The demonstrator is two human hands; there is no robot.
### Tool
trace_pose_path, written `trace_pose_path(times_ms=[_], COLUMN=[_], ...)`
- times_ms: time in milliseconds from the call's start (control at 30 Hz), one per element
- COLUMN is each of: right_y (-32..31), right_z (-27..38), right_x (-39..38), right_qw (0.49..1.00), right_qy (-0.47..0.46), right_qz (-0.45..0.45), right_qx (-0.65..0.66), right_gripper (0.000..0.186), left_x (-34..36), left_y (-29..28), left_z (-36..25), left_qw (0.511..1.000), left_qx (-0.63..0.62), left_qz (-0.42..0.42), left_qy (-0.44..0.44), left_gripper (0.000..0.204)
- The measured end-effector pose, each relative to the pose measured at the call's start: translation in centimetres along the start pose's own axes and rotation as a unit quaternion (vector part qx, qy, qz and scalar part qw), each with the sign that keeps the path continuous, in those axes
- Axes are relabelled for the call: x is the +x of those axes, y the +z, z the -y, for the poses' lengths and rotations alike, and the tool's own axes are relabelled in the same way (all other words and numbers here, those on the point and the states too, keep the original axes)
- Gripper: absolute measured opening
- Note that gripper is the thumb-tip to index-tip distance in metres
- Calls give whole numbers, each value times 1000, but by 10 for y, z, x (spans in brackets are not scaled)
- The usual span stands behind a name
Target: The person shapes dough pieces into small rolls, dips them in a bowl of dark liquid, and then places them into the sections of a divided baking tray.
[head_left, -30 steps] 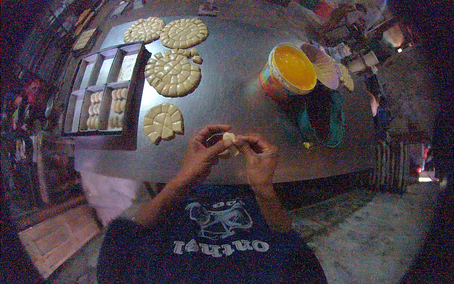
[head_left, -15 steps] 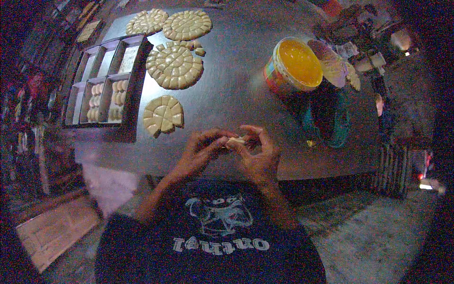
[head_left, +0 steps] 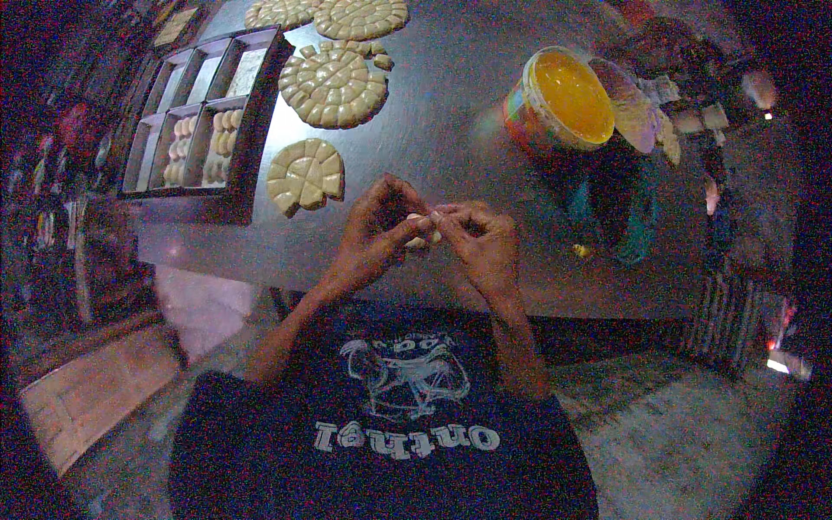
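A small piece of pale dough (head_left: 421, 240) is pinched between the fingertips of both hands, above the near part of the table. My left hand (head_left: 378, 232) curls around it with the thumb lying along its near side. From the other side my right hand (head_left: 482, 247) presses thumb and fingertips against it; the fingers partly cover the dough. Nearest to my left hand lies a flat round of cut dough (head_left: 305, 177) with a gap at its lower edge. Beyond it rests a larger scored round (head_left: 334, 87), with loose bits at its far right.
At the left stands a dark tray with six compartments (head_left: 248, 143); two hold rows of shaped dough pieces. More dough rounds (head_left: 360, 17) lie at the far edge. A bucket of yellow paste (head_left: 568, 95) and teal plastic (head_left: 641, 217) sit to the right on the metal table (head_left: 433, 113).
Both hands have turned and drawn tighter over the dough, which now looks more folded and rounded. The view has shifted, so the table's things appear higher in the picture.
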State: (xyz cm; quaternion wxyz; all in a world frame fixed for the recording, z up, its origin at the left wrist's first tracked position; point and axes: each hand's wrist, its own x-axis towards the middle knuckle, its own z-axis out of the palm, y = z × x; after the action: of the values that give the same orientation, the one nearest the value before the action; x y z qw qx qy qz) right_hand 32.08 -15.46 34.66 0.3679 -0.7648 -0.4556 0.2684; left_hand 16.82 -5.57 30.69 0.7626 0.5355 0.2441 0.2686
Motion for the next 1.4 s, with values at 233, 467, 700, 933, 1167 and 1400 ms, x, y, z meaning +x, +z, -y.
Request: trace_pose_path(times_ms=[233, 467, 700, 933, 1167, 1400], right_y=[11, 49, 113, 124, 162, 231], right_z=[-6, -80, -154, -125, -98, -43], right_x=[0, -21, -39, -47, -7, 8], right_qw=[981, 976, 943, 930, 956, 926], right_qy=[82, 88, -203, -189, -215, 137], right_qz=[27, 133, -39, -98, -77, 171], right_qx=[176, 145, -261, -301, -186, 306], right_gripper=[29, 19, 23, 36, 36, 43], left_x=[-2, -18, -36, -27, -38, -93], left_y=[-1, -21, -131, -170, -212, -164], left_z=[20, 43, 112, 115, 130, 93], left_qw=[985, 989, 857, 769, 891, 965], left_qx=[-160, -145, 404, 531, 394, 48], left_qz=[62, -38, -316, -335, -226, -229], left_qy=[-7, -15, 56, 123, 6, -119], left_gripper=[64, 56, 27, 22, 21, 23])
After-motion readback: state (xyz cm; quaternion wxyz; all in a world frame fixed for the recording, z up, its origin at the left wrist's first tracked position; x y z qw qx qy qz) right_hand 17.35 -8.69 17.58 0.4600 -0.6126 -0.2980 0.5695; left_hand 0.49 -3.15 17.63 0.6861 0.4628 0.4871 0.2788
